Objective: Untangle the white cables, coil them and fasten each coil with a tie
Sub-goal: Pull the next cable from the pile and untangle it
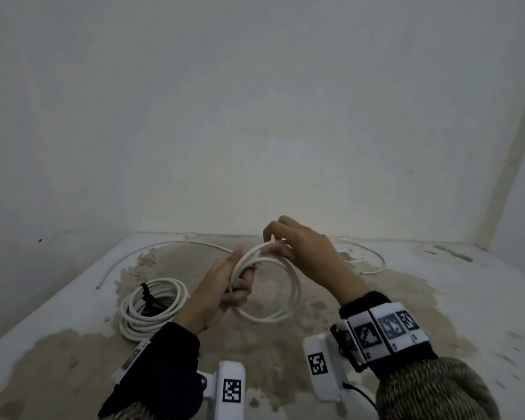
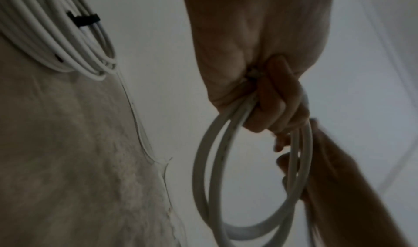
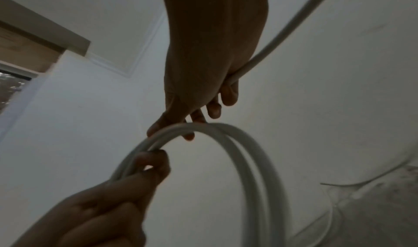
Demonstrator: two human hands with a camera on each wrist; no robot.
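1. The left hand [image 1: 225, 286] is held up over the table [image 1: 406, 298], with its fingers curled tight round one side of a small coil [image 1: 273, 286] of white cable.
2. This coil has a few loops and hangs in the air between the two hands, above the worn brown patch on the table.
3. The right hand [image 1: 303, 247] comes over the top of the coil, with its thumb and fingertips pinching the top loop.
4. In the right wrist view, the loose part of the cable [image 3: 282, 34] runs along the right palm.
5. The loose end [image 1: 373, 262] lies on the table behind the right hand.
6. A finished coil [image 1: 149, 307] lies flat on the table, just beside the left wrist.
7. A black tie [image 1: 147, 294] is wrapped round the finished coil.
8. Another thin white cable [image 1: 164, 245] lies in a long curve near the wall [image 1: 255, 116].
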